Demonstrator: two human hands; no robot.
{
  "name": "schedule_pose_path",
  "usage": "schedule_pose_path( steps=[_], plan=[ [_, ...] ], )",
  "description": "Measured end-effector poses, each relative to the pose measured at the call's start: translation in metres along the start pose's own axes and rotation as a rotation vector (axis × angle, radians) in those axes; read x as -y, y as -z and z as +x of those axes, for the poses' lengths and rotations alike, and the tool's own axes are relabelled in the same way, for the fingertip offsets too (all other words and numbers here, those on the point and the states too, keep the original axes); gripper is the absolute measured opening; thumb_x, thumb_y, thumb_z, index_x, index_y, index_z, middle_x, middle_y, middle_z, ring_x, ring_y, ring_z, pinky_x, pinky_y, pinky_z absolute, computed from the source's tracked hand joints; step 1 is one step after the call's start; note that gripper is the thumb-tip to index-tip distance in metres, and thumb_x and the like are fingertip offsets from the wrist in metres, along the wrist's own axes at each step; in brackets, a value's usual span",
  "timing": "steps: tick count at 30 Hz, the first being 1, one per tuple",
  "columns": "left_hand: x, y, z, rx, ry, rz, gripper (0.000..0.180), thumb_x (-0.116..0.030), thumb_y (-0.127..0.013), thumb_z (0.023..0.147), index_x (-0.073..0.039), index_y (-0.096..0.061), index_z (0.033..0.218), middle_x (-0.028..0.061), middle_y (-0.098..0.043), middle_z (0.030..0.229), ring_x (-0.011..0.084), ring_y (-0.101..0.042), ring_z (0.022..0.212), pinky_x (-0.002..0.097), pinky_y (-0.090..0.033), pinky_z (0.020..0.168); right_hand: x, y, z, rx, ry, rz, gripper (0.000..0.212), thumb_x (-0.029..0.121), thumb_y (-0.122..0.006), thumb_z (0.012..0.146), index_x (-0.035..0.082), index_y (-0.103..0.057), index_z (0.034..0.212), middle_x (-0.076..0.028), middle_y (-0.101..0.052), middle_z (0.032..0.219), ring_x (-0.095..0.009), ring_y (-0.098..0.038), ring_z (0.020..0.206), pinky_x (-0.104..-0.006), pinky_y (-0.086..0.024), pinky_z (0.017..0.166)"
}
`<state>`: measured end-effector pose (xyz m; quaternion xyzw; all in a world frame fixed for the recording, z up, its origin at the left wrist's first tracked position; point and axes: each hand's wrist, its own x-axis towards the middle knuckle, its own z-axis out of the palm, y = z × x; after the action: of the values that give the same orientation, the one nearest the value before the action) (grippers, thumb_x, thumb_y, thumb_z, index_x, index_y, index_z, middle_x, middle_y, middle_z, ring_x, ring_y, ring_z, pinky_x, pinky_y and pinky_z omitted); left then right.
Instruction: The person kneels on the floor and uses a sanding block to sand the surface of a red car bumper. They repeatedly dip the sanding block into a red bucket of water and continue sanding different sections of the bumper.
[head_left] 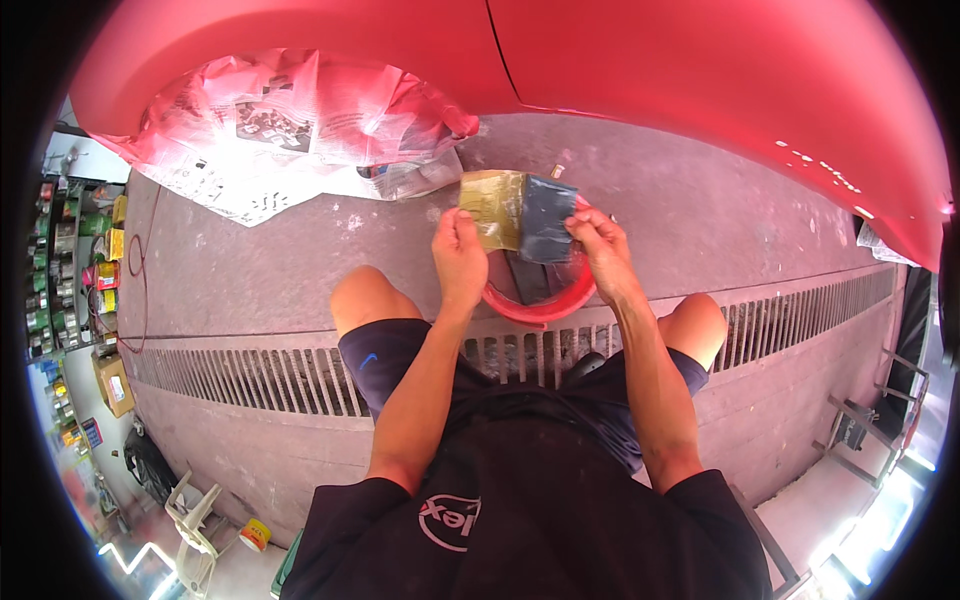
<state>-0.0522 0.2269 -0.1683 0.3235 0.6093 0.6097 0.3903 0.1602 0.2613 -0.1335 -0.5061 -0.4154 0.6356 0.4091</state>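
Between my two hands is a sheet of sandpaper [548, 220], its left part tan and its right part dark grey with a wet-looking sheen. A crease or edge divides the two parts. My left hand [460, 265] pinches the tan side near its left edge. At the grey side's right edge, my right hand [604, 250] is closed with thumb and fingers pressed together. Below the sheet stands a round red bucket [535, 313], partly hidden by the sheet and my right hand. Something dark shows inside it, too shaded to make out.
A glossy red car body panel [700, 85] curves overhead in front. Red-stained newspaper [290, 130] covers an opening at its left. A slotted floor drain grate [260, 372] runs across under my legs. Shelves of cans [70, 250] stand far left, a plastic chair [195, 520] lower left.
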Motion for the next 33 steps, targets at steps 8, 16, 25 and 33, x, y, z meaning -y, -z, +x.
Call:
schedule_pose_path(
  steps=[8,16,25,33],
  plan=[
    [0.001,0.061,0.030,-0.079,0.005,-0.065,0.029,-0.023,-0.048,0.117,0.002,-0.063,0.122,0.0053,-0.071,0.103,0.0097,-0.063,0.091,0.0298,-0.054,0.081,-0.013,0.020,-0.009,-0.208,0.029,-0.167,0.013,0.009,-0.065,0.095,0.005,-0.067,0.083,0.005,-0.058,0.079,-0.005,-0.052,0.079,-0.0259,-0.042,0.071],
    [-0.037,0.061,0.009,0.091,0.089,-0.219,0.032,-0.025,-0.045,0.118,-0.001,-0.061,0.131,0.0069,-0.071,0.113,0.0129,-0.071,0.096,0.0321,-0.063,0.081,-0.012,-0.016,-0.008,-0.068,0.244,-0.694,0.029,0.025,-0.065,0.108,0.000,-0.072,0.120,-0.011,-0.075,0.110,-0.018,-0.070,0.092,-0.0368,-0.057,0.083],
    [-0.043,0.038,-0.003,0.204,0.056,-0.195,0.033,-0.026,-0.047,0.117,0.000,-0.062,0.132,0.0053,-0.072,0.112,0.0106,-0.068,0.098,0.0303,-0.061,0.084,0.033,-0.022,0.002,0.247,0.004,-0.225,0.035,0.013,-0.059,0.111,0.003,-0.062,0.143,-0.004,-0.071,0.131,-0.013,-0.066,0.113,-0.0312,-0.054,0.095],
    [-0.042,0.035,0.002,0.116,0.068,-0.229,0.032,-0.025,-0.049,0.117,0.001,-0.066,0.125,0.0012,-0.070,0.107,0.0073,-0.061,0.098,0.0265,-0.053,0.087,0.014,0.005,0.010,0.085,-0.165,-0.349,0.038,0.023,-0.066,0.108,0.007,-0.065,0.142,0.000,-0.074,0.120,-0.009,-0.065,0.099,-0.0283,-0.054,0.080]
  ],
)
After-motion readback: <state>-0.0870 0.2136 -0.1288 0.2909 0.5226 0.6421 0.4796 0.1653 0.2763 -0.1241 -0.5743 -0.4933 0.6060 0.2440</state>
